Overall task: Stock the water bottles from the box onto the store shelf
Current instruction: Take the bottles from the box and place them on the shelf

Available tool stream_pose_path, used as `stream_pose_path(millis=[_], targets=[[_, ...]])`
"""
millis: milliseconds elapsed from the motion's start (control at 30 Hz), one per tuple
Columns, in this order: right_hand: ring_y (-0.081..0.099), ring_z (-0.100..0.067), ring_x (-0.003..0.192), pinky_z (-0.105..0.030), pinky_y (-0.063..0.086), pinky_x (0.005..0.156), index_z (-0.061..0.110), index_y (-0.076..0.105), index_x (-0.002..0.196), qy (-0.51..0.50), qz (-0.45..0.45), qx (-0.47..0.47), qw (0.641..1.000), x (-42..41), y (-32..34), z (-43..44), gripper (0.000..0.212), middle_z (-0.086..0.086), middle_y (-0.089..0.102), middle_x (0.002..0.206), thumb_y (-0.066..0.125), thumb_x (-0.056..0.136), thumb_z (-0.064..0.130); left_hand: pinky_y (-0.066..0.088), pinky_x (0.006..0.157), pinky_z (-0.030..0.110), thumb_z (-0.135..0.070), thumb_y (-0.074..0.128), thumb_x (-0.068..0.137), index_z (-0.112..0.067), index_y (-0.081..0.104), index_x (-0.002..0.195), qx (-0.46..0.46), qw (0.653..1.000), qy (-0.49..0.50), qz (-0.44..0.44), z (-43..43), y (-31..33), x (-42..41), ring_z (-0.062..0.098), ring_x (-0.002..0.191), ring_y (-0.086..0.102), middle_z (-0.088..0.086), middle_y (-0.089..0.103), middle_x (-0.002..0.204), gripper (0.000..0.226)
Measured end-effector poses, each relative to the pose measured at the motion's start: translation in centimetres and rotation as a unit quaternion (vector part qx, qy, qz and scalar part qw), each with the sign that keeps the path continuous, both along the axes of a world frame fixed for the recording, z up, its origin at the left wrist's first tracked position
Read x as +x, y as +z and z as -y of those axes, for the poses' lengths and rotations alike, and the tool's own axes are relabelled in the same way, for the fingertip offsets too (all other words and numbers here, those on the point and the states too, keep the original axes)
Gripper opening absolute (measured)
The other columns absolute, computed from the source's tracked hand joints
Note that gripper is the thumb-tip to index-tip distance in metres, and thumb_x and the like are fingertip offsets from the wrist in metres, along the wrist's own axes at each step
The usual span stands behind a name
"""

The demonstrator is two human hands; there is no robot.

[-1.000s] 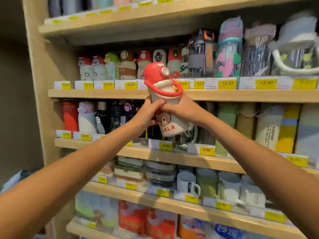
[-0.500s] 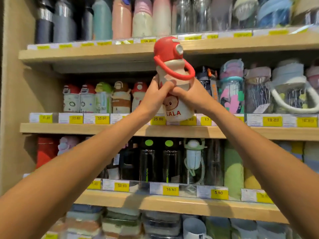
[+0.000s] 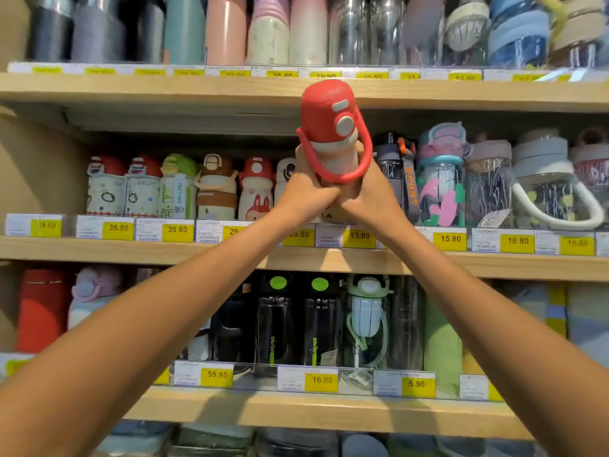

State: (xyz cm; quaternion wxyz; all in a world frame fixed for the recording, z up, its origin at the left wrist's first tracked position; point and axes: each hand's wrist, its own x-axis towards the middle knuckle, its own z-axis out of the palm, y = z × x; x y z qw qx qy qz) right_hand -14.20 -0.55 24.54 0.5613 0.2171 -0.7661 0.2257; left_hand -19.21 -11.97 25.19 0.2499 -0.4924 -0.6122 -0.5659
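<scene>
Red-lidded water bottle (image 3: pixel 328 127) is held nearly upright before the middle shelf (image 3: pixel 164 253) row. Left hand (image 3: pixel 304 197) at its 8 o'clock, right hand (image 3: pixel 374 197) at 4 o'clock, fingers (image 3: pixel 329 194) of both clamped round its lower body.

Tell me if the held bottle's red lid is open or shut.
Shut: the red lid sits flush on the bottle, which left hand and right hand grip.

Bottle (image 3: pixel 333 136) I hold: matt red plastic lid, smooth cream body. Shelf (image 3: pixel 197 90) upper frame: light wood, matt. Price tags (image 3: pixel 359 236): glossy paper.
</scene>
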Motion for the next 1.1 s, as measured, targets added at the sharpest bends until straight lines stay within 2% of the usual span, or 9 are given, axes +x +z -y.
stream_pose_path(millis=[133,200,267,367,467,600,733,833,1100], targets=[[0.038,-0.026,0.132,-0.038,0.031,0.111,0.005,0.035,0.142,-0.213,-0.040,0.027,0.976,-0.9,-1.6,-3.3,0.072,-0.012,0.042,0.142,0.061,0.076,0.020,0.043,0.076,0.027,-0.003,0.064,0.081,-0.026,0.049,0.072,-0.001,0.999,0.035,0.029,-0.2,0.2,-1.3,0.016,0.079,0.053,0.008,0.059,0.083,0.029],[0.032,-0.033,0.134,-0.040,0.026,0.113,0.001,0.029,0.145,-0.301,-0.075,-0.019,0.950,-0.9,-1.9,-4.1,0.075,-0.018,0.036,0.145,0.062,0.081,0.021,0.041,0.076,0.021,-0.004,0.065,0.083,-0.017,0.056,0.089,0.003,1.000,0.021,0.016,-0.3,0.1,-1.5,0.013,0.082,0.053,0.004,0.057,0.087,0.016],[0.026,-0.036,0.138,-0.043,0.023,0.115,0.000,0.020,0.148,-0.352,-0.058,-0.073,0.931,-1.2,-1.9,-4.6,0.082,-0.020,0.027,0.150,0.064,0.084,0.027,0.039,0.077,0.013,-0.007,0.066,0.082,-0.008,0.050,0.121,-0.010,0.999,0.036,-0.002,-0.6,-0.1,-1.8,0.008,0.092,0.051,0.000,0.054,0.102,0.042],[0.020,-0.037,0.140,-0.045,0.024,0.113,0.005,0.009,0.151,-0.386,-0.008,-0.106,0.916,-1.6,-2.0,-4.7,0.093,-0.018,0.017,0.154,0.065,0.084,0.037,0.042,0.094,0.018,-0.036,0.073,0.072,-0.014,0.041,0.135,-0.032,0.998,0.061,-0.003,-1.3,-0.2,-3.2,0.010,0.113,0.054,0.000,0.053,0.131,0.074],[0.029,-0.040,0.135,-0.050,0.036,0.103,0.011,0.003,0.152,-0.412,0.014,-0.128,0.902,-1.8,-1.9,-4.3,0.099,-0.016,0.013,0.155,0.067,0.082,0.041,0.047,0.101,0.039,-0.069,0.065,0.058,-0.022,0.040,0.136,-0.076,0.992,0.097,0.032,-2.0,-0.3,-4.6,0.013,0.117,0.057,-0.004,0.057,0.130,0.095],[0.038,-0.041,0.127,-0.050,0.044,0.092,0.014,0.005,0.151,-0.419,0.013,-0.145,0.896,-2.1,-2.1,-4.2,0.098,-0.015,0.020,0.151,0.067,0.080,0.040,0.043,0.101,0.047,-0.067,0.059,0.065,-0.012,0.032,0.135,-0.130,0.978,0.144,0.076,-2.2,0.1,-4.0,0.026,0.120,0.053,0.007,0.055,0.131,0.094],[0.039,-0.039,0.126,-0.048,0.045,0.091,0.013,0.007,0.151,-0.419,0.006,-0.145,0.896,-2.1,-2.1,-4.5,0.096,-0.015,0.025,0.147,0.066,0.080,0.038,0.043,0.101,0.045,-0.057,0.061,0.079,-0.009,0.032,0.134,-0.159,0.976,0.137,0.066,-2.6,0.2,-4.5,0.027,0.120,0.052,0.009,0.053,0.131,0.078],[0.038,-0.038,0.128,-0.047,0.045,0.091,0.013,0.006,0.151,-0.416,0.006,-0.143,0.898,-2.0,-2.2,-4.5,0.095,-0.014,0.026,0.146,0.064,0.080,0.036,0.042,0.103,0.039,-0.052,0.062,0.082,-0.005,0.028,0.139,-0.167,0.977,0.107,0.077,-2.6,0.5,-5.0,0.024,0.122,0.050,0.008,0.050,0.134,0.081],[0.036,-0.036,0.131,-0.049,0.045,0.093,0.014,0.006,0.152,-0.409,0.015,-0.146,0.901,-1.9,-2.5,-4.4,0.094,-0.014,0.024,0.149,0.063,0.081,0.036,0.046,0.101,0.039,-0.076,0.065,0.049,-0.014,0.033,0.141,-0.206,0.972,0.056,0.102,-2.7,1.4,-7.6,0.015,0.114,0.056,-0.002,0.057,0.128,0.115]])
